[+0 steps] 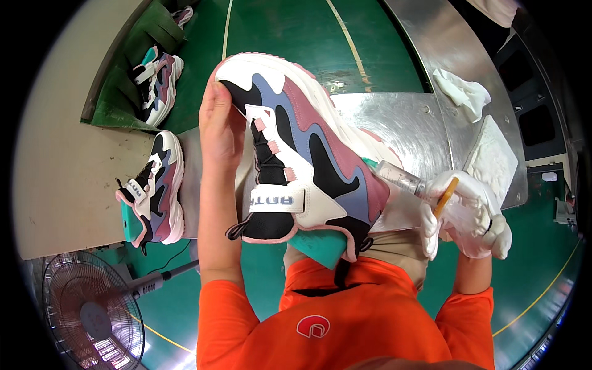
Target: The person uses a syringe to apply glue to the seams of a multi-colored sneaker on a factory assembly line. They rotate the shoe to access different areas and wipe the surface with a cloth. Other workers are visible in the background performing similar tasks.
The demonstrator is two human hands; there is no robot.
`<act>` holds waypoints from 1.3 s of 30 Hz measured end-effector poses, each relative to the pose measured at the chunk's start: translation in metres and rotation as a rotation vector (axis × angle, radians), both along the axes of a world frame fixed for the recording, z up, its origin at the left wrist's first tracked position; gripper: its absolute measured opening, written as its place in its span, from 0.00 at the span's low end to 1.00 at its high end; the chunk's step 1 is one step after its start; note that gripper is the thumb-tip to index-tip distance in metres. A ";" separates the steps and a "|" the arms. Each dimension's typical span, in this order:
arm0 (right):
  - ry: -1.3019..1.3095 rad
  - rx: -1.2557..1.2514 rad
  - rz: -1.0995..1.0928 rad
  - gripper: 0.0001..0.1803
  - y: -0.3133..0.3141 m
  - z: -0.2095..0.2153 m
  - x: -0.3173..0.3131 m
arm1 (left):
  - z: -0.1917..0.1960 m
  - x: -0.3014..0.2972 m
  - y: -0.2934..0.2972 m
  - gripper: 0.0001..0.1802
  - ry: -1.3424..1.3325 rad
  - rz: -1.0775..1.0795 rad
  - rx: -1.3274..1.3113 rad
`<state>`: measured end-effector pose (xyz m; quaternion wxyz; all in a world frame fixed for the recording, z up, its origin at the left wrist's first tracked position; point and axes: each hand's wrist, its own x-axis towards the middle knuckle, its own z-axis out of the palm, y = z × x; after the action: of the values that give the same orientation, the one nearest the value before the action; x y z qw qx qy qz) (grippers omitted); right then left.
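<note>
My bare left hand point(221, 126) grips a chunky sneaker point(296, 142) by its toe end. The sneaker is black, white, mauve and blue-grey with a thick white sole, and is held up on its side with the heel toward me. Green material shows at its collar. My right hand point(465, 216) wears a white glove, fingers closed around a clear syringe point(398, 177) with a green tip. That tip meets the lower side of the shoe near the sole; whether it touches cannot be made out. A thin yellow-orange stick point(446, 196) also pokes out from the gloved fingers.
Another sneaker point(157, 191) stands at the left edge of the metal worktop point(407, 129). Further sneakers point(161, 86) sit in a green-lined rack at the far left. A crumpled white cloth point(462, 92) and a white pad point(491, 160) lie at right. A fan point(92, 314) stands lower left.
</note>
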<state>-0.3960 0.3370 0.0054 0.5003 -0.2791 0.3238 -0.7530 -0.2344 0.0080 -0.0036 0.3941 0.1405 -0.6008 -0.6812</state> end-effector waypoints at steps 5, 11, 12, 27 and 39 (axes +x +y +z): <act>0.002 0.005 -0.023 0.63 0.008 -0.003 0.000 | -0.001 -0.001 0.000 0.26 -0.007 0.006 0.000; -0.023 0.014 -0.039 0.64 0.014 -0.012 0.000 | -0.004 -0.002 -0.001 0.23 -0.070 0.083 0.041; -0.032 0.015 -0.036 0.65 0.014 -0.013 0.001 | -0.005 -0.001 -0.004 0.23 -0.077 0.087 0.033; -0.216 -0.004 -0.016 0.54 0.010 -0.038 -0.013 | -0.043 0.025 -0.064 0.23 -0.240 0.066 0.252; -0.386 -0.007 -0.020 0.42 0.015 -0.047 -0.013 | -0.039 0.062 -0.017 0.21 -0.380 0.191 0.157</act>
<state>-0.4091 0.3519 -0.0418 0.5448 -0.1282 0.2219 -0.7985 -0.1726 -0.0091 -0.0426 0.3246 0.3528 -0.5931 -0.6468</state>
